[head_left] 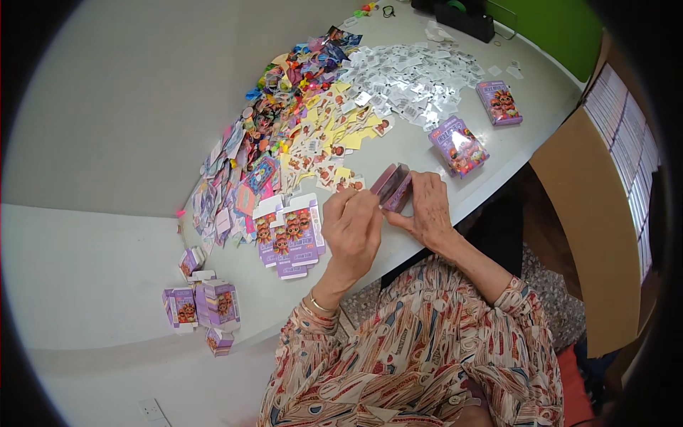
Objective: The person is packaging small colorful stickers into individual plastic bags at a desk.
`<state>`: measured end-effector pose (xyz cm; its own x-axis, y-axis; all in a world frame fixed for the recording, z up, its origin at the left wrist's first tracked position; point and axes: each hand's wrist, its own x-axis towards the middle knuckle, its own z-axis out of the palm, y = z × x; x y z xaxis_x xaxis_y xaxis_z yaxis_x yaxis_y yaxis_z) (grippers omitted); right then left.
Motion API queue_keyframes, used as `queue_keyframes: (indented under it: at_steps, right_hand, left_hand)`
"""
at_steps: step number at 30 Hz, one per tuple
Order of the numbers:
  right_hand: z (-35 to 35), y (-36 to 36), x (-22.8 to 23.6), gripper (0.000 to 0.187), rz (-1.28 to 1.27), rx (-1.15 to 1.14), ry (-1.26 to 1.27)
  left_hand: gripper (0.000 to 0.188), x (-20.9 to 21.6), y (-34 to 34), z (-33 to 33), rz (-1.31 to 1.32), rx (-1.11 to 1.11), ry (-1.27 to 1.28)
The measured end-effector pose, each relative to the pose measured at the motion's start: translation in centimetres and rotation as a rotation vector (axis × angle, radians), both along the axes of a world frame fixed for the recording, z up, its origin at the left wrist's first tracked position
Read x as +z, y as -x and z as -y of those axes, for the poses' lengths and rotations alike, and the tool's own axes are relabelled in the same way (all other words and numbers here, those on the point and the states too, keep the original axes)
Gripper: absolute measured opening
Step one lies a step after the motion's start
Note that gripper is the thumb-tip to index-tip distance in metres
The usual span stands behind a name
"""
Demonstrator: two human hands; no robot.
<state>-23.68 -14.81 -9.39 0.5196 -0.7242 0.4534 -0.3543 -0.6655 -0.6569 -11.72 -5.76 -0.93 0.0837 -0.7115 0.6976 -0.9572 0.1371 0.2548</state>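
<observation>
A small purple cardboard box [400,197] is between my two hands near the table's front edge. Its open end faces up, with a pinkish flap on the left side and a dark inside. My right hand [429,212] grips the box from the right, thumb below and fingers behind it. My left hand [351,226] is closed at its left side, the fingertips partly hidden. Flat, unfolded purple boxes [293,238] with printed cartoon figures lie left of my left hand. To the right, two filled-out purple boxes, one nearer [459,147] and one farther [499,103], rest on the table.
Heaps of small silvery-white packets [413,78], yellow-and-white sticker cards [320,146] and colourful trinkets [284,92] cover the far table. Several folded purple boxes [218,302] stand at the left edge. A tape dispenser [464,21] is at the back. A large carton [597,235] packed with boxes stands right.
</observation>
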Motion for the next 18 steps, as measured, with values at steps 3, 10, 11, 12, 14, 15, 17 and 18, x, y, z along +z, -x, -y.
queue_keyframes:
  at_steps: [3, 10, 11, 12, 14, 15, 17, 18]
  right_hand:
    - [0.1, -0.2, 0.3, 0.075, 0.015, 0.002, 0.046]
    - [-0.1, 0.0, 0.1, 0.075, -0.021, 0.023, 0.008]
    - [-0.1, 0.0, 0.1, 0.075, -0.017, 0.025, 0.013]
    - [-0.1, -0.1, 0.0, 0.075, -0.034, 0.019, 0.015]
    - [0.1, 0.2, 0.0, 0.075, -0.056, 0.003, 0.020]
    - [0.1, 0.3, 0.2, 0.074, -0.056, -0.001, 0.028]
    - [0.1, 0.4, 0.4, 0.073, -0.056, -0.005, 0.040]
    - [0.0, 0.2, 0.7, 0.073, -0.052, 0.003, 0.045]
  left_hand:
    - [0.025, 0.7, 0.4, 0.4, 0.151, 0.095, -0.120]
    - [0.020, 3.7, 0.3, 0.8, 0.112, -0.020, -0.367]
    - [0.020, 3.9, -0.3, 0.9, 0.115, -0.017, -0.363]
    - [0.017, 4.0, -1.3, 1.2, 0.024, -0.045, -0.304]
    - [0.015, 4.1, -4.1, 2.4, -0.128, -0.062, -0.240]
    - [0.016, 3.5, -6.5, 3.5, -0.261, -0.030, -0.232]
    - [0.019, 2.3, -13.0, 6.3, -0.405, 0.075, -0.295]
    - [0.021, 2.2, -16.8, 7.2, -0.413, 0.156, -0.361]
